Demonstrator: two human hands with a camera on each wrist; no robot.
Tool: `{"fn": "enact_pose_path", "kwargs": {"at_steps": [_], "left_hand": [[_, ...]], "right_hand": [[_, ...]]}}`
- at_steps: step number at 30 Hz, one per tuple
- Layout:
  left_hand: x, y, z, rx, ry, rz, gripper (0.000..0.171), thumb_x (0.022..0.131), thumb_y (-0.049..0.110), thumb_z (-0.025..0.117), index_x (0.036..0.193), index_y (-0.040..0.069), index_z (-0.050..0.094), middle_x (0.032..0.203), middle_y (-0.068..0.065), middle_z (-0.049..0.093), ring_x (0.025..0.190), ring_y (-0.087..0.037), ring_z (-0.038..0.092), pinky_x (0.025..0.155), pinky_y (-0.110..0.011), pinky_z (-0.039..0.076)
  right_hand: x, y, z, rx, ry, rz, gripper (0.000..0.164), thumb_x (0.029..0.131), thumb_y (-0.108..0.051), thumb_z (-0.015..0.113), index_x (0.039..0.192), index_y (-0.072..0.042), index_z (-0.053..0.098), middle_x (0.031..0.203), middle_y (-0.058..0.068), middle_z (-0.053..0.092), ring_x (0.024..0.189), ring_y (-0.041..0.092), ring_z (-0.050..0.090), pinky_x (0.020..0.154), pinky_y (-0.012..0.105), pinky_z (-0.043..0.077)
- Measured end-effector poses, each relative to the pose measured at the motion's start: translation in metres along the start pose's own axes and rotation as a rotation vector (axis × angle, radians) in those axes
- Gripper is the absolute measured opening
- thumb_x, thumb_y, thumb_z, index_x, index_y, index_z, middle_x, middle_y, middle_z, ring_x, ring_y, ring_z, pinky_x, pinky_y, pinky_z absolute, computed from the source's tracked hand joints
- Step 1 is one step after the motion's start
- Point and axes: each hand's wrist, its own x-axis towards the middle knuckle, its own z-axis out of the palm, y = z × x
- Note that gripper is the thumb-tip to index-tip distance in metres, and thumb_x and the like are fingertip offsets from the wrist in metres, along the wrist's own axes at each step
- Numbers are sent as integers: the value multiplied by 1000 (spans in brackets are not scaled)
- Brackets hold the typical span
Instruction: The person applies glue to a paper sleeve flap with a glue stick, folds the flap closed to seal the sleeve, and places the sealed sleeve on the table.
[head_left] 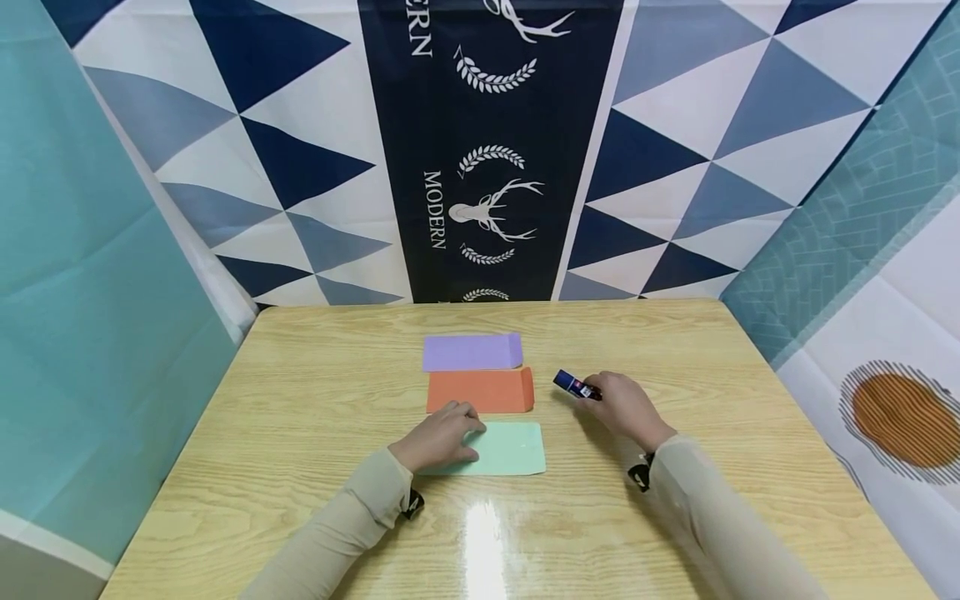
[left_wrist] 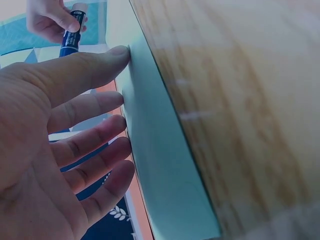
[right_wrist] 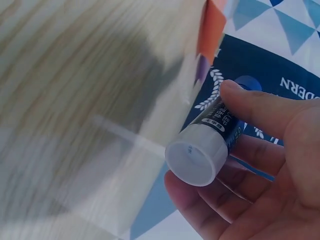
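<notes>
A patterned cloth [head_left: 487,125] hung behind the wooden counter [head_left: 322,358], which carried three flat paper envelopes in a row. Nearest the person lay the green envelope [head_left: 517,450], a narrow gap short of the orange envelope [head_left: 476,392]; beyond that was the purple envelope [head_left: 468,353], its near edge against or almost against the orange one. The orange and purple envelopes each showed a flap at the right end; no such flap could be made out on the green.

The left hand [head_left: 438,437] rested at the left part of the green envelope, its grip loose, with fingers spread and their tips touching the paper rather than clasping it. The right hand [head_left: 622,408] was held to the right of the envelopes, its grip closed around a glue stick [head_left: 576,385] between thumb and fingers, the blue end pointing up and left, away from the person.

The step in hand seemed to be readying the green envelope for gluing. The next move probably called for steadying the paper with the left hand and uncapping the stick, if its blue end was a cap.
</notes>
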Motion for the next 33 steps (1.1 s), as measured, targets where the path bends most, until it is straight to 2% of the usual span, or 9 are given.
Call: {"fn": "enact_pose_path", "kwargs": {"at_steps": [5,14,22,27,33], "left_hand": [[0,0,0,-11,0,-7,43,89,29,72,127,10,64,124,-3,59,113,-19,52,96,-32,47],[0,1,1,-21,-2,-14,43,88,28,73,127,11,65,124,-3,58,114,-19,51,95,-31,47],[0,2,-1,-38,5,-29,43,88,27,72,127,11,65,124,-3,59,114,-19,51,97,-33,47],[0,2,-2,-75,53,-43,40,89,29,71,125,11,66,122,-3,60,112,-19,52,96,-35,47],[2,4,-5,-58,201,-65,34,92,27,68,119,8,68,113,-5,63,102,-20,56,87,-35,49]], "right_hand": [[2,-7,-2,14,11,-6,25,84,-20,75,97,1,70,82,10,68,69,18,57,65,40,49],[4,-22,-10,61,16,-24,19,85,-21,75,91,-3,71,75,5,63,63,15,49,58,31,42],[5,-33,-12,115,19,-49,23,86,-21,75,98,-2,72,81,6,67,65,13,51,60,28,42],[7,-37,-13,164,19,-63,28,86,-21,74,105,-1,72,88,9,70,67,13,52,60,27,43],[6,-42,-13,213,36,-96,30,86,-21,75,107,0,72,94,11,72,71,13,55,64,28,45]]}}
